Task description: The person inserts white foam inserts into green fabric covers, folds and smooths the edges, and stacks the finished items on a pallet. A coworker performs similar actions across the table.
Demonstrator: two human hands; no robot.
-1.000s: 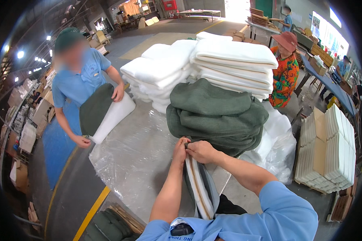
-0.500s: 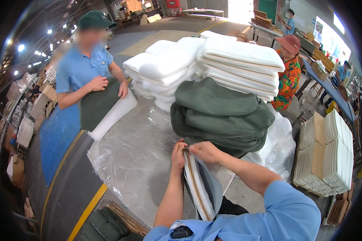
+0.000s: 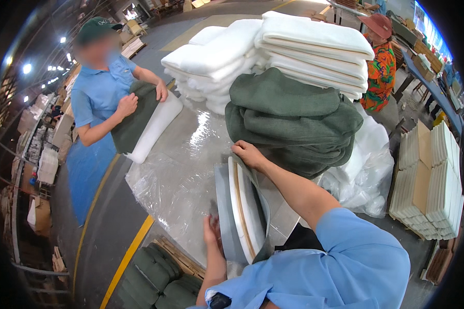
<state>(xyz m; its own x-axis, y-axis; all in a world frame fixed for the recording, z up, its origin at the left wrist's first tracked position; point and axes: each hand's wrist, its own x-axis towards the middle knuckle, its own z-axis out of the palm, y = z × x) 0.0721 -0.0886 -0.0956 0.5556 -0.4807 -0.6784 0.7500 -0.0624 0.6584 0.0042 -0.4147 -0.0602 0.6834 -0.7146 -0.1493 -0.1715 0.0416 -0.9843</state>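
Note:
A white foam cushion pad (image 3: pixel 237 206) with a tan layer along its middle stands on edge close to my body. Around it is a grey-green fabric cover (image 3: pixel 226 206), its long opening facing up so the pad's edge shows. My right hand (image 3: pixel 248 154) pinches the cover at its far end. Low on the cover's left side is my left hand (image 3: pixel 214 236), fingers stretched upward and apart, somewhat blurred; it grips nothing that I can see. Beyond my right hand lies a heap of dark green fabric covers (image 3: pixel 294 123).
White pads (image 3: pixel 314 38) are stacked at the table's far side. Plastic sheeting (image 3: pixel 170 180) covers the table. A co-worker (image 3: pixel 103 82) at left holds a green cover partly over a white pad. Another person (image 3: pixel 380 67) is at far right. Bundled pads (image 3: pixel 428 180) stand right; green cushions (image 3: pixel 154 273) lie lower left.
My left hand has left the far end and moved down along the cover's left side. The cover's opening is spread wider. My right hand has shifted slightly farther away. The view has tilted down.

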